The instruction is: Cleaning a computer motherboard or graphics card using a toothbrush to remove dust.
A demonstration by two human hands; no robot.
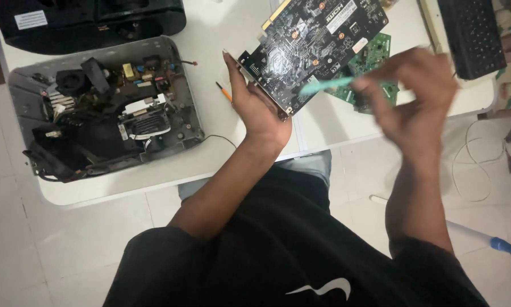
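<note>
The left hand [255,108] clasps the lower corner of a black rectangular circuit board with gold edge contacts [315,42], raised above the white table [210,40], its long axis running up and to the right. The right hand [406,102], blurred, seems to pinch a slim teal plastic tool [326,85] pointing left at that board, just beside it. Left of them lies an opened grey device casing [105,108]; a green circuit board [374,57] sits behind.
</note>
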